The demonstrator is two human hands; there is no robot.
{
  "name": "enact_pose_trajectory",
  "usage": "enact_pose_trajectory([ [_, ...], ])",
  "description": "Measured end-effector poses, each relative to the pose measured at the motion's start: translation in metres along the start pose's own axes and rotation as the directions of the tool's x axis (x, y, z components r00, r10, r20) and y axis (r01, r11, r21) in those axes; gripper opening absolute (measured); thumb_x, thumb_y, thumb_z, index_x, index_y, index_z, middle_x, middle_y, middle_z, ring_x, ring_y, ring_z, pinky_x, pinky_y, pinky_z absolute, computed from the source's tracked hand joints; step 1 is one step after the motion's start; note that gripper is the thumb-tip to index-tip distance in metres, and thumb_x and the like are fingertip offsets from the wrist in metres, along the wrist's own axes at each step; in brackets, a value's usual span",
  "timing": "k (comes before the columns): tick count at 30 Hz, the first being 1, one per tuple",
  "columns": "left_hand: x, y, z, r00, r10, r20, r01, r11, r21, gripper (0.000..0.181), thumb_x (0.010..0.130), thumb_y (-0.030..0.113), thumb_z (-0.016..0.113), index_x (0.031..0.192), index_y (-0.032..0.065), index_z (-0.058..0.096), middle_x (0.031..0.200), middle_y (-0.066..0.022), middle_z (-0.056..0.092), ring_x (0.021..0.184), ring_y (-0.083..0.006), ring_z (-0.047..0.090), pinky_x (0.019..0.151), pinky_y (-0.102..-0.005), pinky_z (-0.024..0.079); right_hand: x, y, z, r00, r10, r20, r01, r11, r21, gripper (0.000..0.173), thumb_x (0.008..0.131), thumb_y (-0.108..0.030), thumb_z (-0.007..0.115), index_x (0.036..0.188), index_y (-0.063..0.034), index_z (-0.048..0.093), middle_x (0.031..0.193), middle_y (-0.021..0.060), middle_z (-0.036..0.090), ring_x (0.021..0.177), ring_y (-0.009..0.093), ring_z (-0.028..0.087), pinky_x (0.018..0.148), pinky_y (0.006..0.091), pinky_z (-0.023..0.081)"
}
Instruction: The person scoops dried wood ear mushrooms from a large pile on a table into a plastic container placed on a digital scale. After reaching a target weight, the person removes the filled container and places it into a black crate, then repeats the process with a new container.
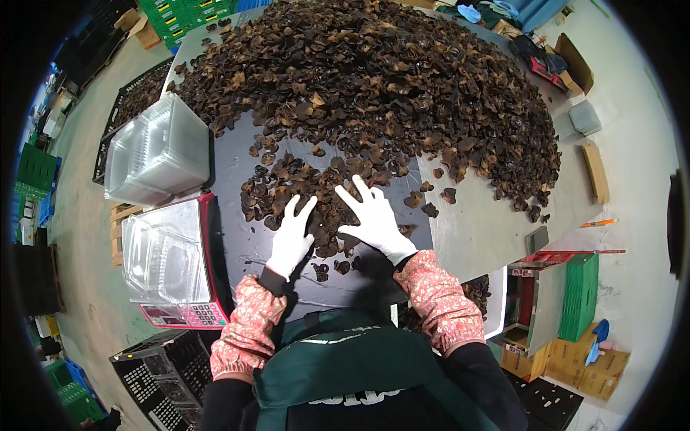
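Note:
Both of my hands wear white gloves, with fingers spread over a small patch of dark wood ear mushrooms (285, 180) on a black sheet (232, 156). My left hand (294, 237) touches the patch's left part, and nothing shows in its grasp. My right hand (374, 221) rests on the right part, fingers apart; what lies under its palm is hidden. Behind the patch rises a large heap of the same brown-black mushrooms (377, 81). A few loose pieces (322, 272) lie near the sheet's front, between my wrists.
At left, a red-edged digital scale (207, 258) carries an open clear plastic clamshell box (161, 264). Beyond it stand nested clear containers (161, 151). A black crate (156, 372) sits low left. On the metal table's right edge lies a phone-like object (537, 240); a white bin (498, 301) stands below.

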State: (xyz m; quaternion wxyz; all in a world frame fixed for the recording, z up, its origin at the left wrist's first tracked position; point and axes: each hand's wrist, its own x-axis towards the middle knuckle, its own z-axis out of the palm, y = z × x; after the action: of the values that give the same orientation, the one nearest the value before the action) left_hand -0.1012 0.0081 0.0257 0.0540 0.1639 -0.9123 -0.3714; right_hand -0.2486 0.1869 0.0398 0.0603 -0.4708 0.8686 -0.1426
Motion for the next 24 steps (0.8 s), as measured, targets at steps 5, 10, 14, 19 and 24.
enact_pose_trajectory([
  [5, 0.019, 0.0, 0.015, 0.986, -0.038, -0.162, 0.032, 0.999, -0.038, 0.035, 0.083, 0.007, 0.067, 0.116, 0.0197, 0.063, 0.124, -0.0084, 0.052, 0.1, -0.0295, 0.064, 0.081, -0.0387, 0.054, 0.013, 0.002, 0.008, 0.998, 0.029, 0.05, -0.039, 0.978, 0.207, 0.04, 0.08, -0.035, 0.071, 0.117, -0.0225, 0.066, 0.128, 0.007, 0.053, 0.112, 0.031, 0.052, 0.087, 0.0425, 0.053],
  [10, 0.03, -0.022, 0.003, 0.934, -0.037, -0.355, -0.082, 0.946, -0.314, 0.026, 0.08, 0.004, 0.071, 0.105, 0.0088, 0.066, 0.098, -0.0077, 0.059, 0.089, -0.0199, 0.059, 0.08, -0.0301, 0.048, 0.021, 0.017, 0.012, 0.997, -0.002, -0.072, 0.034, 0.897, 0.441, 0.018, 0.081, -0.026, 0.067, 0.097, -0.0175, 0.066, 0.105, 0.0037, 0.059, 0.106, 0.025, 0.059, 0.088, 0.0362, 0.05],
  [14, 0.006, -0.007, -0.049, 0.961, -0.197, -0.194, 0.002, 0.707, -0.707, 0.024, 0.088, 0.01, 0.066, 0.112, 0.0067, 0.066, 0.107, -0.0034, 0.066, 0.1, -0.0133, 0.06, 0.09, -0.0277, 0.047, 0.019, 0.037, -0.003, 0.98, 0.199, -0.027, -0.103, 0.613, 0.784, 0.019, 0.082, -0.013, 0.073, 0.098, -0.0054, 0.067, 0.098, 0.0039, 0.067, 0.095, 0.014, 0.062, 0.086, 0.0279, 0.047],
  [19, -0.064, 0.01, -0.153, 0.92, -0.364, -0.141, 0.064, 0.496, -0.866, 0.03, 0.092, 0.02, 0.068, 0.118, 0.0057, 0.063, 0.103, -0.0052, 0.066, 0.09, -0.0134, 0.062, 0.076, -0.0268, 0.05, 0.031, 0.024, -0.035, 0.934, 0.335, -0.124, 0.003, 0.341, 0.94, 0.014, 0.09, -0.01, 0.062, 0.103, -0.0071, 0.067, 0.097, -0.0001, 0.065, 0.092, 0.009, 0.059, 0.084, 0.0245, 0.046],
  [24, -0.139, -0.03, -0.232, 0.802, -0.507, -0.316, 0.057, 0.591, -0.805, 0.031, 0.095, 0.021, 0.064, 0.122, 0.0074, 0.062, 0.1, -0.0015, 0.066, 0.067, -0.0032, 0.052, 0.055, -0.017, 0.041, 0.079, -0.113, -0.044, 0.993, 0.042, 0.111, -0.092, -0.324, 0.942, 0.019, 0.098, -0.022, 0.056, 0.113, -0.0112, 0.06, 0.097, 0.0045, 0.063, 0.08, 0.015, 0.063, 0.064, 0.03, 0.055],
])
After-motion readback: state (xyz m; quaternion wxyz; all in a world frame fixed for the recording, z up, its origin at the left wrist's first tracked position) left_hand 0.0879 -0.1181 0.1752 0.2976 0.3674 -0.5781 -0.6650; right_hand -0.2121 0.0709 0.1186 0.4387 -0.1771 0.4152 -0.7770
